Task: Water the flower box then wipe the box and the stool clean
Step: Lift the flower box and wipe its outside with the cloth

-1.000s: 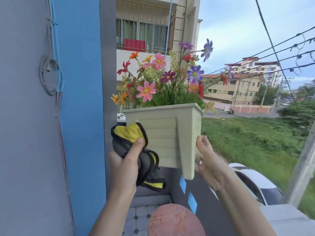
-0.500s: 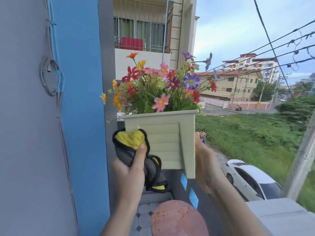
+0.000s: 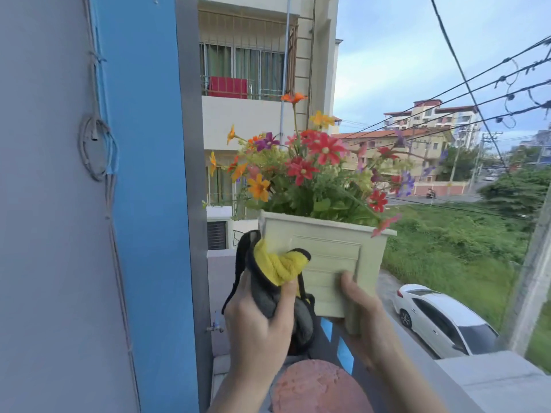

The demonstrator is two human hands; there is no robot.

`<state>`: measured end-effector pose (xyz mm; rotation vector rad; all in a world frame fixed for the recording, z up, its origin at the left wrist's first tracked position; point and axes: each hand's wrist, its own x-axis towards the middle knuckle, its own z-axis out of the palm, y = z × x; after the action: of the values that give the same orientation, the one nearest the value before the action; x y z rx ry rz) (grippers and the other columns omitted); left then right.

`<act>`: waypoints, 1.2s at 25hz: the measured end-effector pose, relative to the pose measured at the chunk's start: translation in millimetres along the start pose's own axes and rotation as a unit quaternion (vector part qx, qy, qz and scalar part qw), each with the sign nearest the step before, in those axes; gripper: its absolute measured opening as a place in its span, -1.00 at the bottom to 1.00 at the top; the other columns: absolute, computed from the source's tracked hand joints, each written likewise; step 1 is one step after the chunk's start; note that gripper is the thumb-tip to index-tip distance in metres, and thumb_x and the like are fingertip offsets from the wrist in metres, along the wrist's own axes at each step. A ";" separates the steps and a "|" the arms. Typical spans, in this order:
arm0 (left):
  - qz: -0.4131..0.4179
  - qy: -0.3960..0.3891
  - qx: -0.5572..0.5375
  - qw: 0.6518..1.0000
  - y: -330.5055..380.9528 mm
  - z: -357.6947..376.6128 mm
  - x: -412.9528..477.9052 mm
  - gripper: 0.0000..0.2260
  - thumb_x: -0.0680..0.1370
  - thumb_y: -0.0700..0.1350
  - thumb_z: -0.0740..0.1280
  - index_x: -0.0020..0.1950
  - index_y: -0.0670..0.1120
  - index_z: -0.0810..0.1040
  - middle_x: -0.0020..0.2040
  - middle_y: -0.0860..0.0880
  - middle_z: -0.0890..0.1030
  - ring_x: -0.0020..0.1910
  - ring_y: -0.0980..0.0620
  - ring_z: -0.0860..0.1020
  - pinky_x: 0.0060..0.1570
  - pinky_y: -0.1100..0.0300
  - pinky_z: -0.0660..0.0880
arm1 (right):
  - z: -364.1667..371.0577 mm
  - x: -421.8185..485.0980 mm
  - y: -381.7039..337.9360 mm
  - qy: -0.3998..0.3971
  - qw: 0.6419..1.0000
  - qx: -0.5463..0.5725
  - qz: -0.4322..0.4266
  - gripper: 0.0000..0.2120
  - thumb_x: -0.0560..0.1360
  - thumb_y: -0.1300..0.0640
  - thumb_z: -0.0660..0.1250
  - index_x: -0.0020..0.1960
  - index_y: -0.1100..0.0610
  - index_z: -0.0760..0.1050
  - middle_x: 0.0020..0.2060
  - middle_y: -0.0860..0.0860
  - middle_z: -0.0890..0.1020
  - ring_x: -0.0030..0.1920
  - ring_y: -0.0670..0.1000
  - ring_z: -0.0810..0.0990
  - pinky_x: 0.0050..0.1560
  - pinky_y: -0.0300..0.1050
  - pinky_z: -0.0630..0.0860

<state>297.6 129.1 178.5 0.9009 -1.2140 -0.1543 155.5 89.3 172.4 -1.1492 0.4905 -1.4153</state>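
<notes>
Yellow cloth [image 3: 277,263] in left hand [image 3: 259,323], against box [image 3: 328,257]

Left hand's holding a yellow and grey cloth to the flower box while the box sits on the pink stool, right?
Not sitting: the head view shows the right hand holding the flower box up above the pink stool. The left hand does have the yellow and grey cloth on it.

I log two items: left hand [image 3: 259,320], right hand [image 3: 368,312], each bare, on a bare forearm reaching the lower edge of view.
</notes>
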 end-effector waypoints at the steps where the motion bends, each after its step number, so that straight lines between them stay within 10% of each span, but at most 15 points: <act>1: -0.006 -0.039 -0.036 0.999 1.7 -2.9 2.3 -0.48 0.39 0.24 0.33 0.14 -0.14 0.58 -0.06 0.03 0.68 -0.02 0.17 0.61 -0.01 0.30 0.51 | -1.5 -0.9 0.2 0.005 1.000 0.013 0.010 -0.12 0.04 -0.10 0.59 0.29 0.15 0.42 0.10 0.10 0.66 0.06 0.07 0.66 -0.16 -0.15 0.61; 3: -0.040 -0.128 -0.117 0.984 6.0 -9.1 12.6 -0.33 0.33 0.27 0.37 0.19 -0.23 0.54 0.02 -0.03 0.67 0.05 0.11 0.60 0.05 0.26 0.50 | -3.0 -4.1 0.2 0.007 0.999 0.036 0.020 -0.09 0.00 -0.10 0.62 0.28 0.16 0.44 0.10 0.11 0.66 0.05 0.08 0.66 -0.17 -0.13 0.62; 8: -0.212 -0.188 -0.289 0.914 1.1 -14.8 28.8 -0.75 0.35 0.13 0.43 -0.11 -0.01 0.65 -0.22 0.07 0.66 -0.09 0.04 0.61 0.03 0.12 0.53 | -4.6 -5.3 -0.1 0.007 0.999 0.052 -0.002 -0.26 0.13 -0.06 0.58 0.26 0.09 0.48 0.17 0.12 0.62 0.18 0.13 0.58 0.02 0.07 0.57; 12: -0.133 -0.197 -0.166 0.957 0.0 -8.2 3.8 -0.78 0.44 0.08 0.38 -0.03 -0.03 0.60 -0.21 0.19 0.66 -0.14 0.24 0.59 -0.06 0.40 0.41 | -14.9 -8.5 2.0 0.024 0.999 0.041 -0.013 -0.34 0.31 -0.01 0.47 0.35 0.11 0.36 0.30 0.19 0.50 0.31 0.22 0.46 0.35 0.29 0.29; 17: -0.088 -0.198 -0.063 0.974 -9.2 8.6 2.7 -0.76 0.42 0.10 0.41 -0.03 -0.02 0.62 -0.15 0.21 0.67 -0.13 0.34 0.59 -0.13 0.44 0.44 | -22.4 -23.5 -4.9 0.104 0.993 -0.038 -0.044 -0.24 0.21 -0.09 0.50 0.34 0.13 0.37 0.22 0.15 0.57 0.23 0.16 0.55 0.06 0.02 0.59; 23: -0.146 -0.206 -0.009 0.968 -31.8 48.8 -20.5 -0.81 0.41 -0.02 0.46 -0.05 -0.04 0.58 -0.20 0.12 0.64 -0.19 0.24 0.59 -0.12 0.19 0.53 | -58.1 -26.5 -19.4 0.134 0.983 -0.124 -0.024 -0.47 0.35 -0.01 0.38 0.30 0.02 0.37 0.18 0.09 0.60 0.15 0.10 0.60 0.03 0.12 0.60; 30: -0.144 -0.215 -0.015 0.966 -78.9 125.3 -49.8 -0.77 0.44 -0.12 0.45 0.01 -0.22 0.58 -0.26 0.09 0.62 -0.25 0.20 0.58 -0.21 0.34 0.49 | -134.2 -9.7 -10.1 0.198 0.952 -0.233 0.012 -0.41 0.29 -0.23 0.39 0.24 -0.02 0.40 0.00 -0.06 0.64 -0.01 -0.03 0.66 -0.14 0.06 0.62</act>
<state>198.7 40.2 96.5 1.0475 -1.4672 -0.6274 35.2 57.2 120.3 -1.2179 1.1671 -1.5604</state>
